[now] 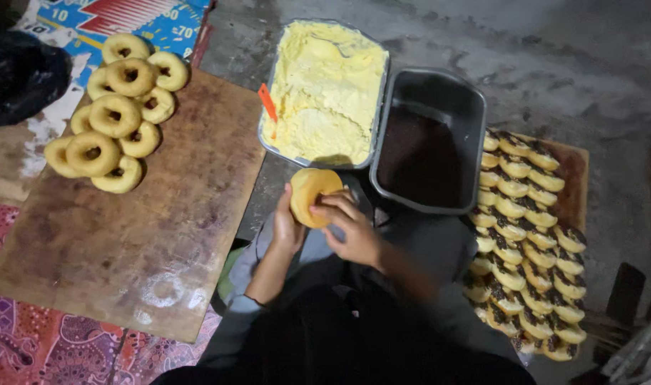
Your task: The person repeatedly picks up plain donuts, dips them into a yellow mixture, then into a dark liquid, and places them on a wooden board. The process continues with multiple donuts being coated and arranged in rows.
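Left hand [286, 227] cradles an upright doughnut [311, 196] while right hand [350, 232] fingers [324, 209] close on its edge; best steadied over the cream tray [268, 132].

Home bakery floor: doughnuts [115, 114] on board [161, 235], cream tub [325, 89].

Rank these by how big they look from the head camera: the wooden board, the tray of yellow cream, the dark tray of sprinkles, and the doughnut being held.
1. wooden board
2. tray of yellow cream
3. dark tray of sprinkles, nearly alike with the cream tray, so unsure
4. doughnut, held by both hands
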